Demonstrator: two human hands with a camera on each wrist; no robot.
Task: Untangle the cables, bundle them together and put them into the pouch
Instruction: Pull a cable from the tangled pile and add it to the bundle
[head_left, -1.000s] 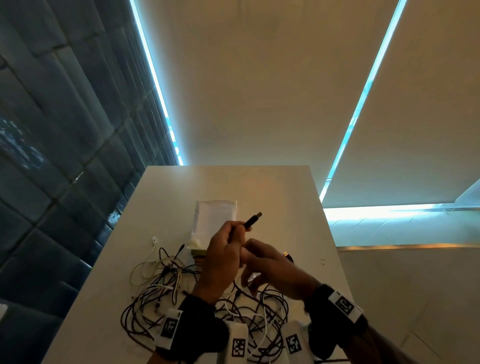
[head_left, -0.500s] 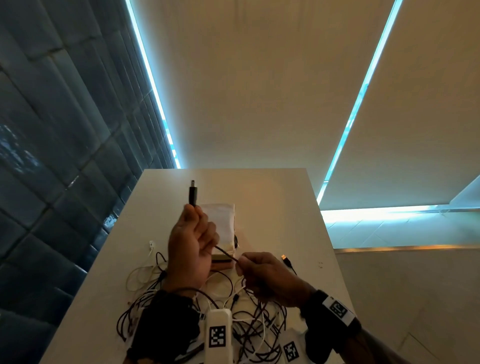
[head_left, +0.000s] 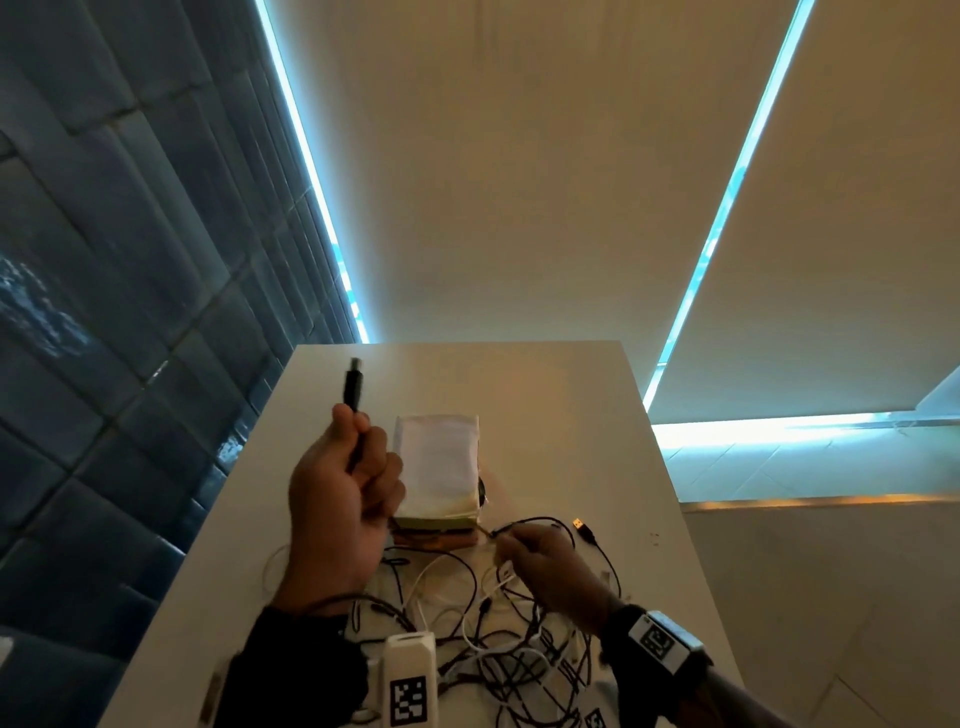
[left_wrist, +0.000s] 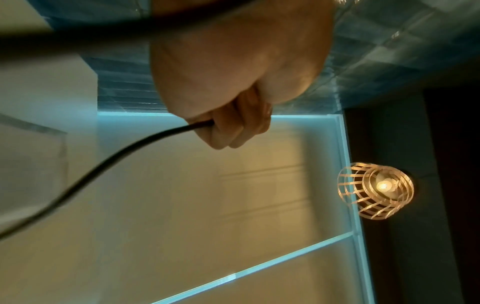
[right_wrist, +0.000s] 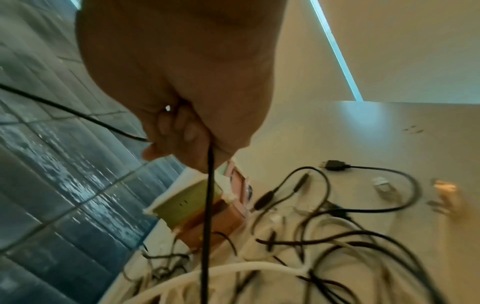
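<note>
We see a pale table (head_left: 545, 395) with a pile of tangled black and white cables (head_left: 498, 644) and a white cloth pouch (head_left: 436, 457). Our left hand (head_left: 337, 499) grips a thin black cable (left_wrist: 109, 162), plug up. Our right hand (head_left: 550, 566) pinches it lower down.

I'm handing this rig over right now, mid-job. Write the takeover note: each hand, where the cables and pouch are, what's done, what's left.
Left hand: raised above the table, gripping a black cable just below its USB plug.
Right hand: low over the pile, pinching a black cable, apparently the same one.
Tangled cables: black and white, still knotted on the near table. One loose USB plug lies right of the pile.
Pouch: white, on the stack beyond the pile.
Done: one black cable partly drawn out.
Left: free it, untangle the rest, bundle, pouch.
</note>
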